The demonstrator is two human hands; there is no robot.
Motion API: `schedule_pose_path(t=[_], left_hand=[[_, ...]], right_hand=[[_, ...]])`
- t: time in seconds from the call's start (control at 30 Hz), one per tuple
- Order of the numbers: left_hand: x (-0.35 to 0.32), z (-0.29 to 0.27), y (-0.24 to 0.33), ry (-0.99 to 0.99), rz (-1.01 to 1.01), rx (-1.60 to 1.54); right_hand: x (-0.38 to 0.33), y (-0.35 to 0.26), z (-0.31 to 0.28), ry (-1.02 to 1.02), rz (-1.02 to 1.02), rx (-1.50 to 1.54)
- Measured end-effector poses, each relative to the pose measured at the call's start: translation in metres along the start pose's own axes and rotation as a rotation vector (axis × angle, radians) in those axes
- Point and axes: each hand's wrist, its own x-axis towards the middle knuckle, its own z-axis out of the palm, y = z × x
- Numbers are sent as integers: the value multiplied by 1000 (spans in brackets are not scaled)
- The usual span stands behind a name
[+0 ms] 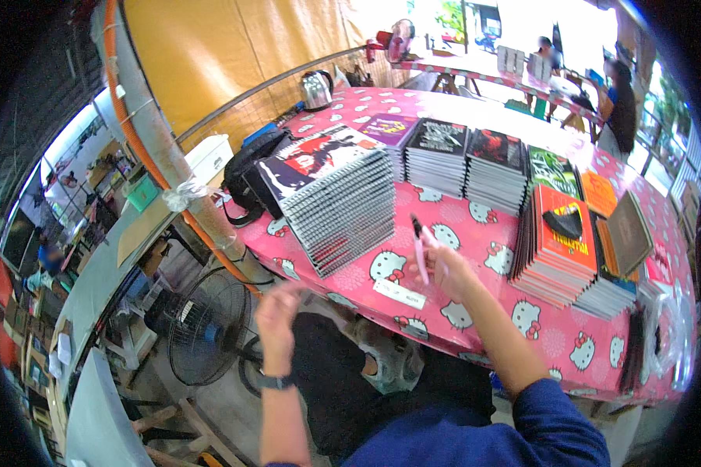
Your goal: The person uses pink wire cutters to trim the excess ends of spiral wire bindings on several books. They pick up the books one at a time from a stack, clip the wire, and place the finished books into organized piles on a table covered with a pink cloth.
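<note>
My right hand [446, 272] is over the front part of the table, closed around small pliers [420, 247] with pink handles and a dark head pointing away from me. Off the table's front edge, my left hand [277, 311] is raised with its fingers bent and smeared by motion; whether they hold anything does not show. Beyond it stands a tall stack of spiral-bound notebooks [341, 210], with a red, black and white cover on top. A white paper strip [399, 293] lies just below the pliers.
More notebook stacks [436, 167] line the table [452, 315] behind, and an orange-covered stack [553, 257] holds a dark object [562, 223]. Clear plastic [666, 335] lies far right. A kettle [317, 89] and black bag [249, 183] are farther back. A fan [210, 327] stands left.
</note>
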Motion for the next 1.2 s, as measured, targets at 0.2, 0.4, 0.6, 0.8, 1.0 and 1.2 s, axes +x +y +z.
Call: schedule_pose_path(t=[0.2,0.4,0.6,0.8,1.0,1.2], left_hand=[[143,-12,22,240,146,-121],[205,12,-33,122,352,-70],[202,12,-40,120,381,141],[206,10,-43,139,386,104],[206,7,-46,79,373,131],[204,8,-48,106,374,129]], right_hand=[[-22,-19,114,-111,-642,-932],[21,-21,165,53,-1166,-1258],[32,-11,172,172,-1158,-1373],[35,-11,176,191,-1204,-1361],[37,-8,176,165,-1161,-1366],[43,-4,173,198,-1205,-1319]])
